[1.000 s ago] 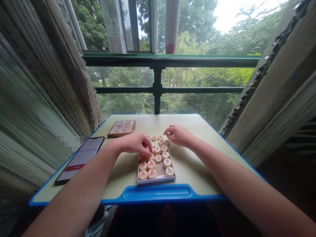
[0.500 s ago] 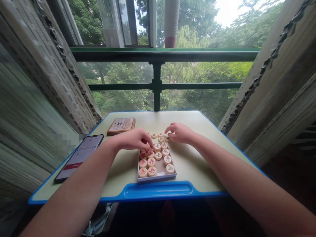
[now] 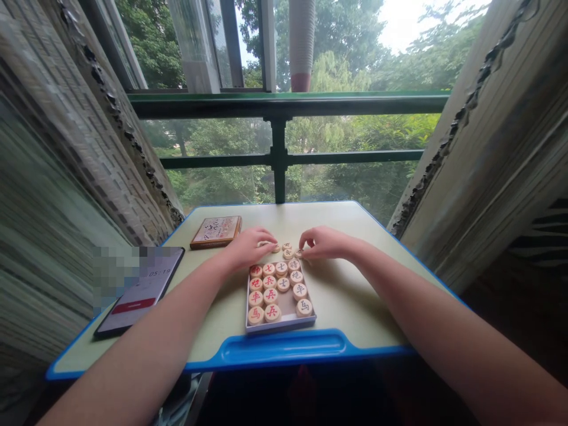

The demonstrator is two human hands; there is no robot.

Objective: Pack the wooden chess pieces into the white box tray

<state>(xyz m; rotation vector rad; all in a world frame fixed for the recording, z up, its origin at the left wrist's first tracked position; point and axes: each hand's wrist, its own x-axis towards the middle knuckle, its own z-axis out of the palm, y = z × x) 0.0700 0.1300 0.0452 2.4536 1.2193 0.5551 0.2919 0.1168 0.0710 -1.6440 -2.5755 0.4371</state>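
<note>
A shallow white box (image 3: pixel 284 324) sits near the table's front edge and holds several round wooden chess pieces (image 3: pixel 271 294) with red and dark characters. A few loose pieces (image 3: pixel 286 249) lie on the table just beyond the box. My left hand (image 3: pixel 247 247) rests at the far left corner of the box, fingers curled over a loose piece. My right hand (image 3: pixel 323 243) is at the far right corner, thumb and fingers pinched on a piece at the box's edge.
A phone (image 3: pixel 141 290) showing a timer lies at the table's left edge. A flat brown box lid (image 3: pixel 216 231) lies at the back left. The table (image 3: pixel 355 307) has a blue rim with a groove in front. A green railing and window stand behind.
My left hand left the box's upper left slots, where pieces now lie, and moved back onto the loose pieces. My right hand stayed by the far right corner. The camera shifted slightly.
</note>
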